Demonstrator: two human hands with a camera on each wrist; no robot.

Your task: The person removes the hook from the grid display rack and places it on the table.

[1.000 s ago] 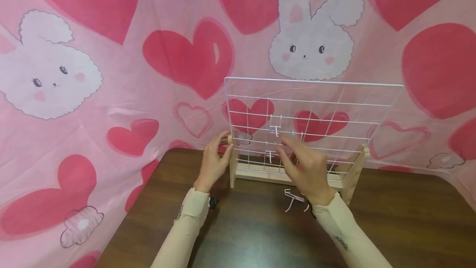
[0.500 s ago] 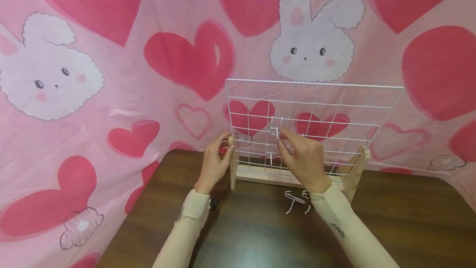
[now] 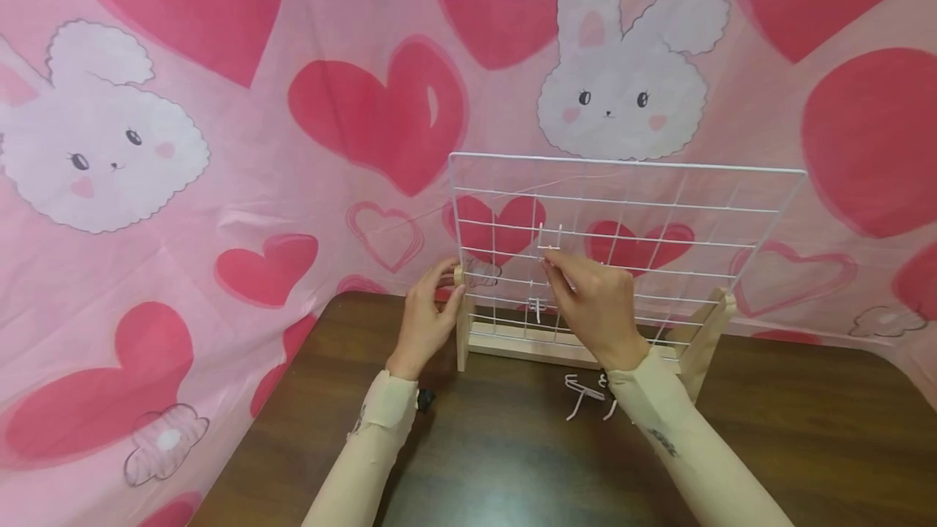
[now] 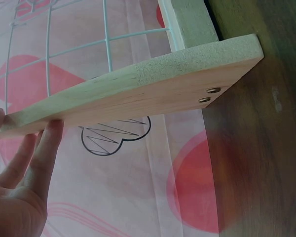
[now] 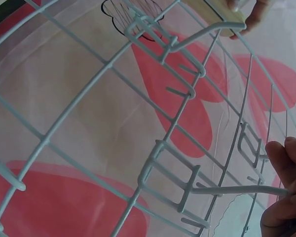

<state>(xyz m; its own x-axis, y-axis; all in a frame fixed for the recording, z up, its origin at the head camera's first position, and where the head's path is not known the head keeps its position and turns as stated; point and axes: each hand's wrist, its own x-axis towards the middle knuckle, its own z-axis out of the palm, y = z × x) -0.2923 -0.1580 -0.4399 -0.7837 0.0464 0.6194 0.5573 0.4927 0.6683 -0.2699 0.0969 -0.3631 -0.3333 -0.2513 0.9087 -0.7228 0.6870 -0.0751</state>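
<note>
A white wire grid panel [image 3: 637, 206] stands upright in a wooden stand [image 3: 708, 340]. My left hand [image 3: 423, 322] holds the stand's left upright [image 4: 138, 86] near its top, thumb on one side and fingers on the other. At the grid, my right hand [image 3: 596, 307] pinches the prong of a white wire hook [image 5: 250, 148] between thumb and fingertips; the fingers cover part of it. Below it a second hook [image 3: 538, 307] hangs on the grid. A third hook [image 5: 172, 180] hangs beside the right hand, mostly hidden in the head view.
Loose white hooks [image 3: 583, 394] lie on the dark wooden table [image 3: 490, 462] in front of the stand, partly under the right forearm. A small black object [image 3: 425, 399] is beside the left wrist. A pink cloth [image 3: 241, 283] with hearts and rabbits hangs behind.
My right hand has moved slightly left to the upper hook, and its fingertips now pinch the prong. The left hand stays on the stand's upright.
</note>
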